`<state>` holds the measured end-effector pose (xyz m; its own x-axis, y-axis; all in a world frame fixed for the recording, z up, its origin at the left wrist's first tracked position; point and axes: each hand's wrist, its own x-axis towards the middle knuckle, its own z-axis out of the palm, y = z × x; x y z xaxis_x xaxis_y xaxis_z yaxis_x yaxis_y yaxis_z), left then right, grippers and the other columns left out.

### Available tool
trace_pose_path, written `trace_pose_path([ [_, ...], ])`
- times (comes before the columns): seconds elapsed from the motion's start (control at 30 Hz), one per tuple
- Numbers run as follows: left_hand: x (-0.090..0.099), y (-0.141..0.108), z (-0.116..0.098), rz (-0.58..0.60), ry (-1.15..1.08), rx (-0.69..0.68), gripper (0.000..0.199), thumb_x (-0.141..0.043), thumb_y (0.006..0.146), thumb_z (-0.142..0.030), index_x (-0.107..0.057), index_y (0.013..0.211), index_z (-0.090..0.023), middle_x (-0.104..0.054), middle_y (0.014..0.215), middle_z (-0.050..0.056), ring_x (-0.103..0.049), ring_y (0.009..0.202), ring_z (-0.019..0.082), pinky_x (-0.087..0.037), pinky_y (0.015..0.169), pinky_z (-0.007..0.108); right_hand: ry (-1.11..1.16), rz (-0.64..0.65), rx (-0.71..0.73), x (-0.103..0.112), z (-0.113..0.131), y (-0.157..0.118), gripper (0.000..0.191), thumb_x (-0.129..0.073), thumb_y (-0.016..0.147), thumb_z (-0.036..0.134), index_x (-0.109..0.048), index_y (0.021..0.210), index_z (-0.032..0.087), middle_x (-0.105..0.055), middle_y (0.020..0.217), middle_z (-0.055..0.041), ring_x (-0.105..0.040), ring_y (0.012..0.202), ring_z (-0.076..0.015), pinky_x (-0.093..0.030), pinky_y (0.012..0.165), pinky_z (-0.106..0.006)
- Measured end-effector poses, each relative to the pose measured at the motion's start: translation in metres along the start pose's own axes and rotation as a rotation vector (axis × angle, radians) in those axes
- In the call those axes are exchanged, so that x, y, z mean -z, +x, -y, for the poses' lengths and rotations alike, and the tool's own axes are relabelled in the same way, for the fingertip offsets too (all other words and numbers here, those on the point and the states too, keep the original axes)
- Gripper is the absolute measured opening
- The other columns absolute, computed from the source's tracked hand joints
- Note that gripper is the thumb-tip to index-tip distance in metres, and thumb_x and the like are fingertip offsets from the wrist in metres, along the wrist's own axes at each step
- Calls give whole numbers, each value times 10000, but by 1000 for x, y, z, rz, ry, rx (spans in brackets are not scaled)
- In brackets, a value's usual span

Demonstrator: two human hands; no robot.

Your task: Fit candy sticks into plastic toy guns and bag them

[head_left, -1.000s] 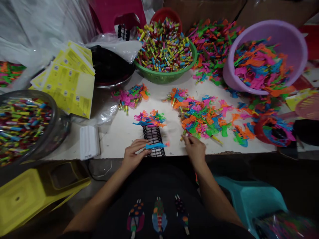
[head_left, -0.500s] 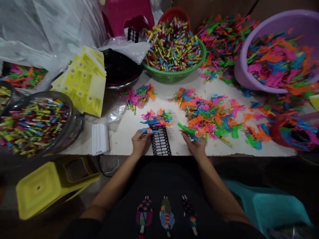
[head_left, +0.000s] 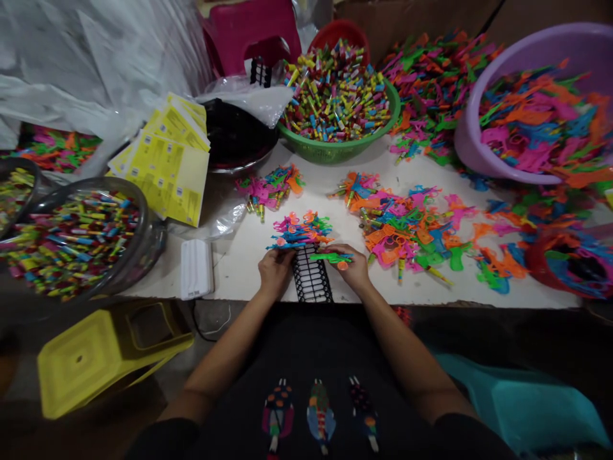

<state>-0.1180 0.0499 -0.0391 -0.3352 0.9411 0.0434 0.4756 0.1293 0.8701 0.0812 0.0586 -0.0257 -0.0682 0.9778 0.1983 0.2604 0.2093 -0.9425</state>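
A black ladder-like strip (head_left: 313,278) lies on the white table between my hands, with a row of colourful plastic toy guns (head_left: 299,223) at its far end. My left hand (head_left: 275,273) is at the strip's left edge, its fingers closed at a blue toy gun (head_left: 282,245) on the near side of that row. Over the strip's right side, my right hand (head_left: 355,269) grips a green toy gun (head_left: 325,257); bits of blue and orange show with it. To the right of that hand spreads a loose heap of toy guns (head_left: 397,230), with a few small tubes among them.
A green basket (head_left: 318,152) of small colourful tubes stands at the back. A purple tub (head_left: 472,121) of toy guns is at right, a grey basin (head_left: 141,220) of tubes at left. Yellow printed sheets (head_left: 165,172) and a white box (head_left: 196,268) lie nearer.
My right hand has moved left from the heap to the strip with the green toy gun. My left hand's blue toy gun now sits closer against the row.
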Motion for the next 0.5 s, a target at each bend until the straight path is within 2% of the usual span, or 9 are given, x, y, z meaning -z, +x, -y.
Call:
trace_pose_path([
  [0.07, 0, 1, -1, -17, 46, -52, 240, -605, 705, -385, -645, 786, -163, -667, 758, 46, -612, 703, 155, -463, 683, 274, -18, 10, -24, -5, -4, 2, 191, -633, 689, 303, -659, 849, 203, -668, 885, -45, -622, 823, -153, -494, 761, -289],
  [0.23, -2, 1, 1, -64, 184, -212, 224, -607, 705, -378, -622, 673, -156, -640, 681, 57, -597, 685, 164, -443, 669, 279, -109, -66, -99, -15, -7, 7, 253, -630, 677, 374, -653, 844, 185, -667, 868, -51, -621, 773, -154, -505, 723, -289],
  [0.4, -3, 2, -1, -62, 175, -160, 227, -587, 727, -371, -639, 707, -150, -650, 688, 55, -593, 645, 152, -439, 630, 262, -51, -57, -108, -17, -11, 8, 232, -626, 679, 356, -646, 833, 183, -660, 895, -58, -619, 803, -153, -504, 745, -288],
  [0.5, -2, 3, -4, -30, 220, -187, 221, -587, 725, -363, -651, 705, -153, -656, 683, 59, -598, 651, 161, -436, 632, 266, -21, -44, -112, -20, -13, 11, 235, -617, 681, 361, -641, 818, 171, -657, 883, -63, -618, 783, -148, -506, 727, -277],
])
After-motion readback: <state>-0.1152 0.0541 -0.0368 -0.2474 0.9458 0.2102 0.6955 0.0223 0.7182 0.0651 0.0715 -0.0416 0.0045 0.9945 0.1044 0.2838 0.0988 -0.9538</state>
